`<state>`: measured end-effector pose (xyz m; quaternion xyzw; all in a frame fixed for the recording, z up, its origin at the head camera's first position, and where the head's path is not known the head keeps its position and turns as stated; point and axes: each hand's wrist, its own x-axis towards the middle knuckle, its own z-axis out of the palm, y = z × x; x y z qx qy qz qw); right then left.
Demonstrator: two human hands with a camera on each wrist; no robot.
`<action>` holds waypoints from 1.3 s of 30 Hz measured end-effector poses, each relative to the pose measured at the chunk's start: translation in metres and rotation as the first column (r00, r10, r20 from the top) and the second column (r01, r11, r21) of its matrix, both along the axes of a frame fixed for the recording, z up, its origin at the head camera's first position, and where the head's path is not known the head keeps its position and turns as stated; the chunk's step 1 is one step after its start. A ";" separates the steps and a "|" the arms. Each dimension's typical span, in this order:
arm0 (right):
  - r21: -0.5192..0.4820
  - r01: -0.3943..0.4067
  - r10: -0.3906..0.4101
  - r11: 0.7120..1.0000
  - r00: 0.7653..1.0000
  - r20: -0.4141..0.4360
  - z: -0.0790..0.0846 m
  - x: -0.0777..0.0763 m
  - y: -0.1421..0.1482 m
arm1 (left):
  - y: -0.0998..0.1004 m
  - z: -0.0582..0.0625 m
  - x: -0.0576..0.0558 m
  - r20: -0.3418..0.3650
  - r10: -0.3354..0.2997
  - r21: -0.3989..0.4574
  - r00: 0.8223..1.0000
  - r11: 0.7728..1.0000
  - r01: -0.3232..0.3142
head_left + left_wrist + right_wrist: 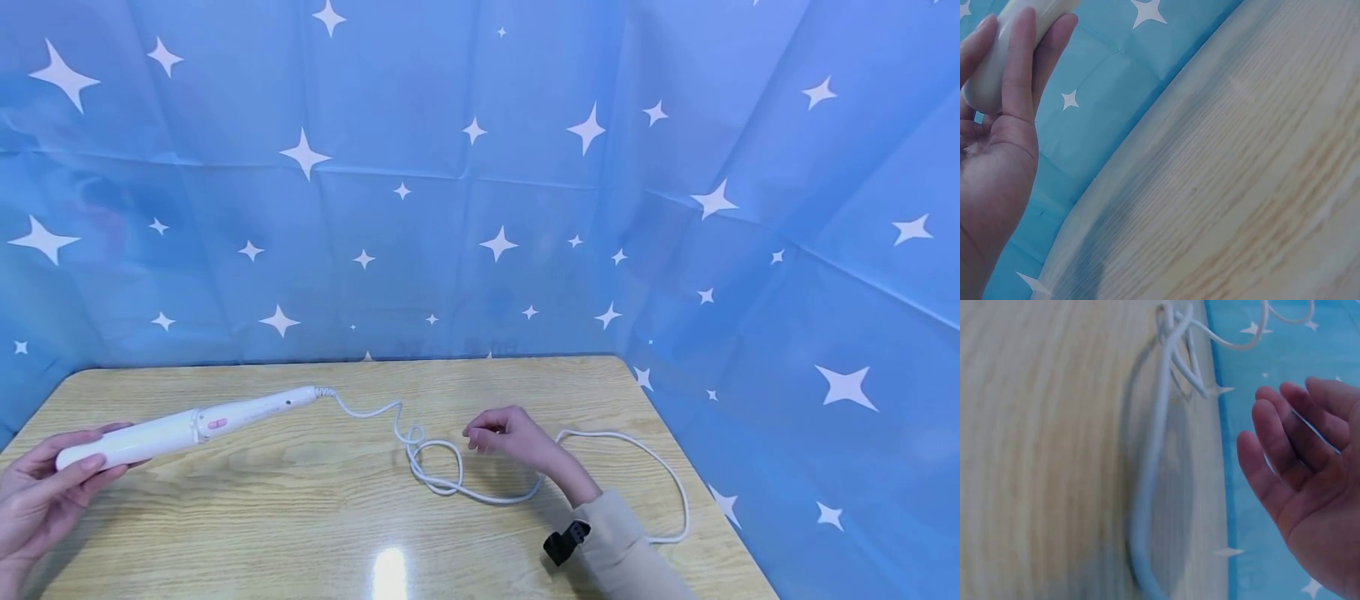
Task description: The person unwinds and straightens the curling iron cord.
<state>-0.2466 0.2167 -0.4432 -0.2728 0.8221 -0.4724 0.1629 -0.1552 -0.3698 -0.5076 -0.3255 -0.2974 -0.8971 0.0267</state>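
At the left, my left hand [45, 500] grips the thick rounded end of a white hair styling iron [161, 435]. Its narrower end, with a pink switch [217, 423], points up to the right, held above the table. The left wrist view shows fingers wrapped round the white body [988, 87]. From the tapered tip a white cord [487, 498] runs right into loose loops. My right hand [517, 437] hovers over the cord at the table's right half, fingers loosely bent. In the right wrist view the palm of that hand [1322, 506] holds nothing, beside the cord [1154, 437].
A light wood-grain table [300, 517] spans the lower part of the head view. Blue cloth [420, 100] with white stars hangs behind it and along the right side. A black device [566, 542] sits at the right wrist, by a beige sleeve [630, 550].
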 end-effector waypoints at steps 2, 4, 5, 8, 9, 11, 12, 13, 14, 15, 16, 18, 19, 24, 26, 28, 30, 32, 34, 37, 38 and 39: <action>-0.018 -0.037 0.037 0.999 0.999 0.030 -0.003 0.001 0.000 | 0.000 0.000 0.000 -0.002 -0.004 0.003 1.000 1.000 0.004; -0.037 -0.073 0.075 0.997 0.996 0.058 -0.006 0.004 0.000 | 0.000 0.000 0.000 -0.004 -0.011 0.009 1.000 1.000 0.011; -0.043 -0.088 0.091 0.995 0.994 0.066 -0.007 0.005 0.000 | 0.000 0.000 0.000 -0.006 -0.012 0.010 1.000 1.000 0.012; -0.058 -0.119 0.125 0.991 0.988 0.093 -0.010 0.008 -0.001 | 0.001 0.000 0.000 -0.007 -0.012 0.017 1.000 1.000 0.012; -0.059 -0.124 0.130 0.990 0.987 0.100 -0.011 0.010 -0.001 | 0.002 0.000 0.000 -0.006 -0.010 0.019 1.000 1.000 0.010; -0.052 -0.141 0.146 0.989 0.982 0.120 -0.013 0.013 -0.003 | 0.003 0.000 0.001 -0.006 -0.002 0.021 1.000 1.000 0.002; -0.046 -0.150 0.155 0.988 0.979 0.135 -0.014 0.014 -0.003 | 0.003 0.000 0.001 -0.004 0.001 0.024 1.000 1.000 -0.001; -0.039 -0.159 0.163 0.987 0.975 0.153 -0.015 0.016 -0.004 | 0.003 0.000 0.001 -0.003 0.006 0.026 1.000 1.000 -0.006; -0.032 -0.167 0.170 0.985 0.971 0.170 -0.016 0.017 -0.005 | 0.004 0.000 0.001 -0.001 0.009 0.028 1.000 1.000 -0.009; -0.025 -0.176 0.177 0.984 0.967 0.184 -0.017 0.018 -0.005 | 0.004 0.000 0.001 0.001 0.014 0.028 1.000 1.000 -0.014; -0.017 -0.184 0.183 0.983 0.963 0.198 -0.018 0.019 -0.006 | 0.004 0.000 0.001 0.004 0.019 0.029 1.000 0.999 -0.019; 0.000 -0.196 0.192 0.981 0.960 0.204 -0.019 0.020 -0.007 | 0.005 0.000 0.001 0.011 0.025 0.035 1.000 0.999 -0.025; 0.010 -0.204 0.199 0.979 0.960 0.198 -0.020 0.021 -0.008 | 0.005 0.000 0.001 0.014 0.025 0.038 1.000 0.999 -0.025; 0.055 -0.243 0.234 0.968 0.963 0.132 -0.022 0.024 -0.012 | 0.006 0.000 0.000 0.015 0.009 0.060 1.000 0.998 -0.010; 0.079 -0.252 0.242 0.965 0.964 0.112 -0.022 0.026 -0.015 | 0.005 0.000 -0.001 0.011 -0.004 0.065 1.000 0.998 0.003; 0.116 -0.258 0.248 0.959 0.964 0.092 -0.023 0.028 -0.018 | 0.005 0.001 -0.002 0.008 -0.018 0.070 1.000 0.997 0.017; 0.155 -0.261 0.253 0.953 0.965 0.070 -0.023 0.031 -0.021 | 0.004 0.000 -0.002 0.006 -0.023 0.072 1.000 0.997 0.023; 0.185 -0.266 0.261 0.946 0.964 0.048 -0.023 0.032 -0.023 | 0.002 0.000 -0.003 0.006 -0.017 0.065 1.000 0.998 0.017; 0.203 -0.263 0.262 0.943 0.965 0.031 -0.023 0.033 -0.025 | -0.001 -0.001 -0.004 0.005 -0.013 0.057 1.000 0.998 0.013; 0.205 -0.236 0.240 0.950 0.971 0.003 -0.023 0.032 -0.024 | -0.007 -0.002 -0.008 -0.014 -0.028 0.036 1.000 0.999 0.028; 0.198 -0.224 0.230 0.954 0.973 -0.007 -0.023 0.031 -0.022 | -0.009 -0.002 -0.009 -0.031 -0.041 0.028 0.999 0.999 0.042; 0.191 -0.209 0.216 0.959 0.976 -0.017 -0.023 0.030 -0.021 | -0.011 -0.002 -0.011 -0.048 -0.050 0.024 0.998 0.998 0.051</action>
